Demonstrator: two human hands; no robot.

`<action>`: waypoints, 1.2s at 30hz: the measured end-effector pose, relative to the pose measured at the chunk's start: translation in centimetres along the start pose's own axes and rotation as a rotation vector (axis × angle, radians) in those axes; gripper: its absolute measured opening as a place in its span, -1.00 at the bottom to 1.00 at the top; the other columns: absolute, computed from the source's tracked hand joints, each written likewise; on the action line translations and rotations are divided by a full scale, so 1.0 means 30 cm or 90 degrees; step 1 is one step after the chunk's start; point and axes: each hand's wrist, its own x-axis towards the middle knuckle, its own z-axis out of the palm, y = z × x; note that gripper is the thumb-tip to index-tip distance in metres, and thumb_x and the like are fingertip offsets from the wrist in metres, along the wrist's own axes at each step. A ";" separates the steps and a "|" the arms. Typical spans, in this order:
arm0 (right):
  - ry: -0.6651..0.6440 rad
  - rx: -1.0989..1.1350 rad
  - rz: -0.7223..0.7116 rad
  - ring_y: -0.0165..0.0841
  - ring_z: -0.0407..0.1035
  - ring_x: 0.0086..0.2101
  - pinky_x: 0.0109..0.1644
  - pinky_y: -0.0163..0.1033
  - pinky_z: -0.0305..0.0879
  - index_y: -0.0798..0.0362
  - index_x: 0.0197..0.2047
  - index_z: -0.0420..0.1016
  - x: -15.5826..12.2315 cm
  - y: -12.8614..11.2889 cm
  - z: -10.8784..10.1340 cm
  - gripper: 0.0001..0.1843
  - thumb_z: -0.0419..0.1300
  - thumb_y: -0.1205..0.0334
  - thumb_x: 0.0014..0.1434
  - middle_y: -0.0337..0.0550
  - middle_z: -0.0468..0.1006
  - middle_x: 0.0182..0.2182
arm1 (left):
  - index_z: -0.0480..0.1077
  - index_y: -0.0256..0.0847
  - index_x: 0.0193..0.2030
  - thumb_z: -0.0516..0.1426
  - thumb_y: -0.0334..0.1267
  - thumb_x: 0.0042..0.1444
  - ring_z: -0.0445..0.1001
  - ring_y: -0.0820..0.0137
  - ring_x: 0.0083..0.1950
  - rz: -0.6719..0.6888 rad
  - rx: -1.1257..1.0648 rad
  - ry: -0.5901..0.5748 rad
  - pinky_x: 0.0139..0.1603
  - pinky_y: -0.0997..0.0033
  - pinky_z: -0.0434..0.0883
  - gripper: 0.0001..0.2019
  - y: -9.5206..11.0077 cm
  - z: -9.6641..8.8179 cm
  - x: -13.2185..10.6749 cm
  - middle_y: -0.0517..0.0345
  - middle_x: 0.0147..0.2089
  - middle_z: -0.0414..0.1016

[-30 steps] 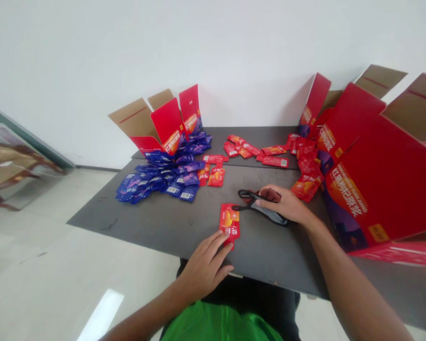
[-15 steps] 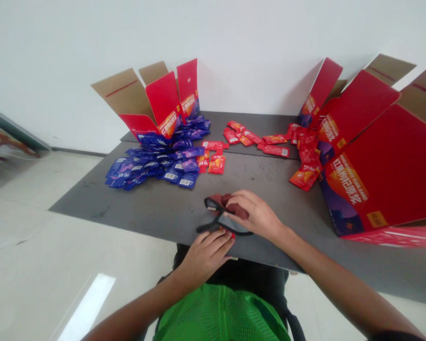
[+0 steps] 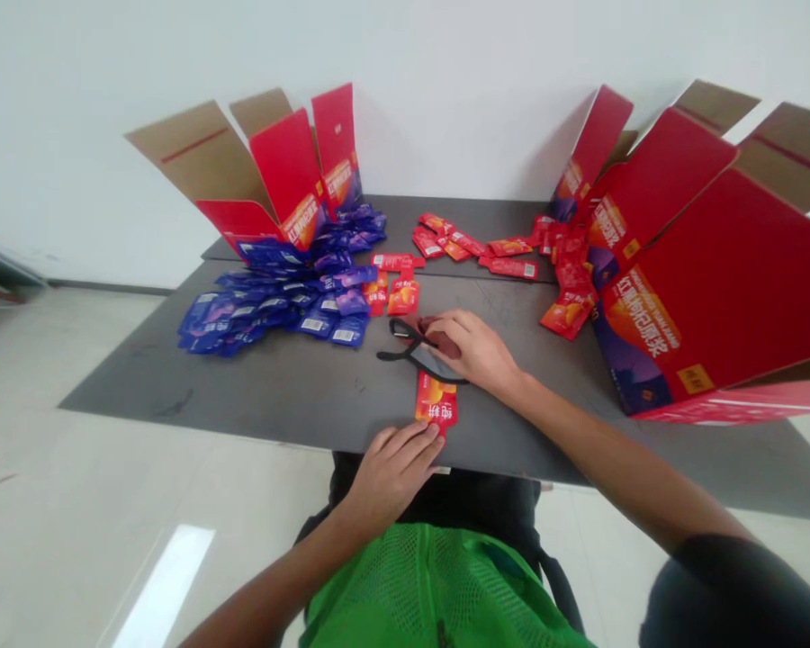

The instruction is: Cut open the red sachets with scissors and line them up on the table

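A red and orange sachet (image 3: pixel 436 401) lies upside down to me near the table's front edge. My left hand (image 3: pixel 397 463) rests flat over its narrow lower end, fingers together, pinning it to the tabletop. Just beyond, my right hand (image 3: pixel 476 349) is closed on a dark red cloth item (image 3: pixel 438 358) with a grey inside, black edging and a black loop. This cloth covers the sachet's upper end; its exact kind I cannot make out. Loose red sachets (image 3: pixel 403 295) and a heap of blue sachets (image 3: pixel 270 301) lie farther back.
At the back left stands an open red carton (image 3: pixel 236 220), with blue sachets piled before it. Large open red cartons (image 3: pixel 722 297) fill the right side of the grey table (image 3: pixel 297 387). More red sachets (image 3: pixel 571 292) lean by them. A white wall (image 3: pixel 459 117) is behind.
My right hand has moved away from my left with the cloth, uncovering most of the red sachet. My left hand stays at the sachet's lower end. The view has shifted slightly.
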 end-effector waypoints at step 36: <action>0.046 -0.022 -0.016 -0.21 0.44 0.03 0.10 -0.07 0.40 -0.07 0.06 0.47 0.004 -0.043 0.013 -0.83 0.14 0.19 0.45 -0.05 0.55 0.06 | 0.44 -0.21 0.26 0.11 -0.24 0.49 0.46 0.22 0.28 -0.040 -0.064 0.020 0.22 0.14 0.31 -0.71 0.004 0.011 -0.005 0.04 0.25 0.57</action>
